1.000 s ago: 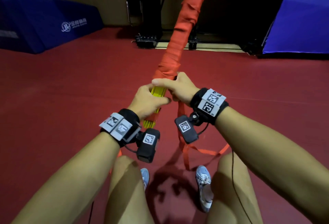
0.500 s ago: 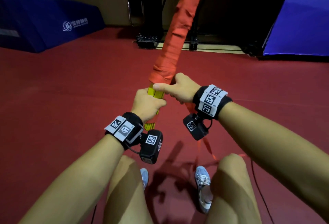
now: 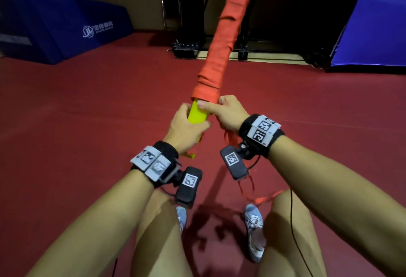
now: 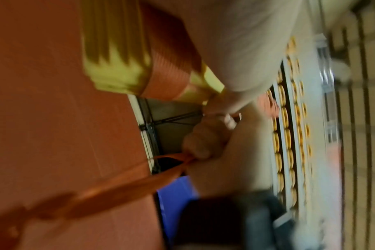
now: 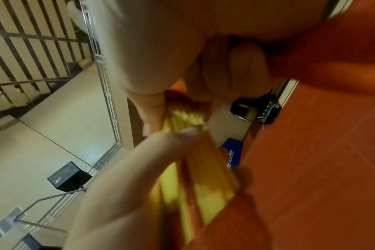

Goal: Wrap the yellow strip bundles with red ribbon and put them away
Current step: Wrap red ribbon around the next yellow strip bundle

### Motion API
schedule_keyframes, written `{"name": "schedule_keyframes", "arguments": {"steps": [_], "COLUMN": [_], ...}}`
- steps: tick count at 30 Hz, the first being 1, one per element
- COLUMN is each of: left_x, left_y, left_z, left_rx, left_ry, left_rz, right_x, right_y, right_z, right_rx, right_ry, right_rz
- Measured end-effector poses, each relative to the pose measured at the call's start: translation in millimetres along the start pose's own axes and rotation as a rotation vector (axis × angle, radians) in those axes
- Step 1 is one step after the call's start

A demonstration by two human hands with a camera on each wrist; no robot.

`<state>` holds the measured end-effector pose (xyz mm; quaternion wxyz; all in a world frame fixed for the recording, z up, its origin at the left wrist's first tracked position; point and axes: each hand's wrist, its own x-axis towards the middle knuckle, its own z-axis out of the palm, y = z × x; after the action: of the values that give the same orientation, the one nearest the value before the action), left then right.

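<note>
The yellow strip bundle (image 3: 197, 117) is up in the air in front of me, slanting away and upward. The red ribbon (image 3: 219, 56) is wound around most of its length in overlapping turns. Only the near end shows bare yellow. My left hand (image 3: 184, 128) is curled around that bare end. My right hand (image 3: 226, 113) sits just beside it at the lower edge of the wrapping, with the thumb laid across the bundle and the other fingers closed. The left wrist view is blurred, but it shows that fist gripping the ribbon. The ribbon's loose end (image 3: 263, 199) hangs below the right wrist and trails onto the floor.

The floor (image 3: 87, 122) is a smooth, dark red sports surface with a faint seam line. It spreads wide on every side, and shadows of my arms fall on it between my shoes (image 3: 254, 235). A blue mat (image 3: 66, 34) with a white logo lies against the left edge of the room. A blue panel (image 3: 377, 23) stands at the right. Between them the back of the room is dark, and the black feet of a stand (image 3: 185, 48) rest beside a pale strip along the base. The right wrist view shows pale walls and a slatted section (image 5: 21, 50), too blurred for me to read further.
</note>
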<state>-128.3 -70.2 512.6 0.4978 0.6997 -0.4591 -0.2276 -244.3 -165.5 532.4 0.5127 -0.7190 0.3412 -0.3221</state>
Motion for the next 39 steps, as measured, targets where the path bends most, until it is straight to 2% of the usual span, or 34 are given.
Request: {"name": "schedule_keyframes", "arguments": {"steps": [3,5,6,8,11,16,22,25,28,31,33,34,36,37,39], "left_x": [-2,-3,-3,-5,-9,-13,-10,-2,0,-4,-4,-3,2,3,-3], "left_y": [1,4,5,6,4,-4,-9,-8,-4,1,7,11,13,13,20], "left_z": [-8,-11,-13,-12,-5,0,5,6,6,4,-1,-6,-15,-18,-24], "left_rx": [-0.412,-0.54,-0.571,-0.588,-0.519,-0.451,-0.131,0.025,0.225,0.371,0.325,0.209,-0.098,-0.224,-0.327], "left_ry": [-0.321,-0.479,-0.533,-0.558,-0.439,-0.198,0.082,0.13,0.138,0.109,0.044,-0.019,-0.189,-0.317,-0.506], "left_rz": [-0.204,-0.302,-0.319,-0.347,-0.292,-0.241,-0.215,-0.178,-0.165,-0.112,-0.075,-0.058,-0.12,-0.175,-0.237], "right_x": [-6,-9,-10,-12,-11,-8,-5,-8,-7,-5,-8,-10,-13,-14,-16], "right_y": [1,-1,-2,-4,-10,-29,-28,-35,-42,-35,-30,-28,-24,-23,-19], "right_z": [-11,-13,-13,-14,-16,-16,-9,4,19,20,14,10,3,0,-3], "right_rx": [0.017,0.002,-0.004,-0.024,-0.099,-0.352,-0.494,-0.421,-0.308,-0.237,-0.126,-0.071,0.004,0.032,0.094], "right_ry": [-0.144,-0.222,-0.259,-0.319,-0.362,-0.371,-0.29,-0.258,-0.143,0.014,-0.003,-0.041,-0.117,-0.155,-0.229], "right_rz": [-0.05,-0.063,-0.067,-0.067,-0.061,-0.029,0.014,0.08,0.175,0.125,0.072,0.053,0.033,0.037,0.061]}}
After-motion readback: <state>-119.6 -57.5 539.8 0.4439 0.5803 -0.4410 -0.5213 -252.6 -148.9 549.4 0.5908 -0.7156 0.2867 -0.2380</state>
